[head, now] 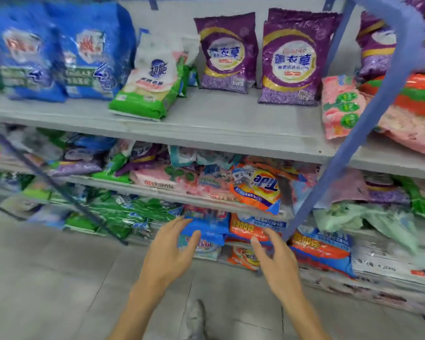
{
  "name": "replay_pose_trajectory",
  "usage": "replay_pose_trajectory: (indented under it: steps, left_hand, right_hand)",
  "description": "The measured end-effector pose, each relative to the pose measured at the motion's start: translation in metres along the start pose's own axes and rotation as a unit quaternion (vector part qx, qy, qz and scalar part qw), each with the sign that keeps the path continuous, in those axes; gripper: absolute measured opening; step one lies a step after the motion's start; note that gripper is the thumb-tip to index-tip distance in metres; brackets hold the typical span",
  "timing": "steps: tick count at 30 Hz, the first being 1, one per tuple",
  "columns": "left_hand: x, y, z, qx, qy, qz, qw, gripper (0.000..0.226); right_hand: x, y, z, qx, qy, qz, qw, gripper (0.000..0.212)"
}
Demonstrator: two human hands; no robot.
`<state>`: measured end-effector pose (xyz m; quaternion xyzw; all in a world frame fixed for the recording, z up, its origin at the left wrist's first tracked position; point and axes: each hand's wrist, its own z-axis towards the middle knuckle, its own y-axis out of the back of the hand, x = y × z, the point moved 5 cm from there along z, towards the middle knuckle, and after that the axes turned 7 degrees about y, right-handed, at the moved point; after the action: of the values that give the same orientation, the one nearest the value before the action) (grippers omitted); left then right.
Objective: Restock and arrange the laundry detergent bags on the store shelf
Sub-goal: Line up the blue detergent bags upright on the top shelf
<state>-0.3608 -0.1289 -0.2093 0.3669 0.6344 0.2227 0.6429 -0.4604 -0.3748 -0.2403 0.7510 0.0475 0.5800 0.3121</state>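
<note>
So the blue detergent bag (206,229) sits in the messy pile on the bottom shelf, right beside an orange bag (248,229). Both hands are just in front of it, left hand (167,251) and right hand (277,261), fingers spread and loose, gripping nothing. Can't tell if the fingertips actually touch the plastic. One shelf up, an upside-down Tide bag (255,190) hangs over the edge. The top shelf (219,123) is tidier: purple bags (227,51) standing upright, a white-and-green bag (150,79) leaning to their left, big blue bags (59,52) further left. A blue post (353,119) slants across at the right.
</note>
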Motion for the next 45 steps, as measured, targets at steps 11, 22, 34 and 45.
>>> replay_pose_trajectory:
  steps: [11,22,34,45]
  left_hand:
    - [0.080,0.085,-0.083,-0.132,0.117,-0.055,0.983,0.053]
    - [0.219,0.204,-0.095,-0.197,0.165,-0.105,0.961,0.030]
    - [0.311,0.294,-0.009,-0.169,0.144,-0.112,0.969,0.049]
    - [0.359,0.330,0.201,-0.100,0.079,-0.060,0.990,0.061]
  right_hand:
    - [0.083,-0.116,-0.018,0.143,0.115,-0.003,0.983,0.061]
    - [0.189,-0.272,-0.021,0.150,0.113,0.047,0.981,0.053]
    - [0.267,-0.394,0.006,0.190,0.116,0.008,0.975,0.047]
    - [0.359,-0.470,0.166,0.099,0.119,-0.016,0.988,0.047]
